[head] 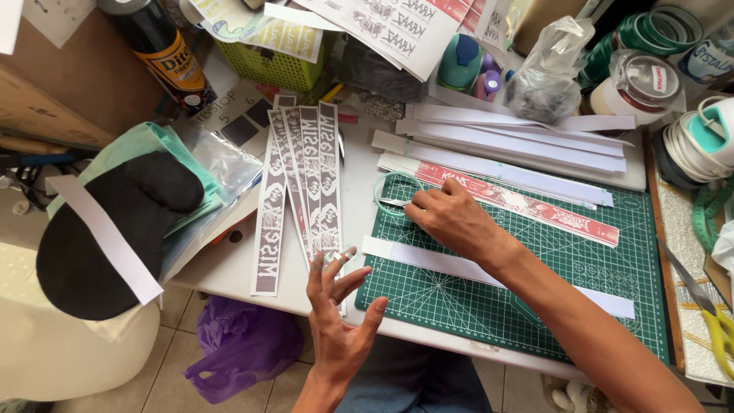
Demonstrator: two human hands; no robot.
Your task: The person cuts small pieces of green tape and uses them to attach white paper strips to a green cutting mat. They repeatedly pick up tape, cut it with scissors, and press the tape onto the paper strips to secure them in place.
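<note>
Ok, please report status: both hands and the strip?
Left hand open, tape on fingertip. Right hand pinching at red printed strip end on green cutting mat. Nothing blocking.

Paper strips [302, 176] left of cutting mat [612, 283], scissors [707, 310] right.

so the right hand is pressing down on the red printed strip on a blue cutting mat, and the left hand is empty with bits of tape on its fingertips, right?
Not quite: the cutting mat is green, not blue, as the head view shows. The rest holds: the right hand presses on the end of the red printed strip on that mat, and the left hand holds nothing, with bits of clear tape on its fingertips.
</note>
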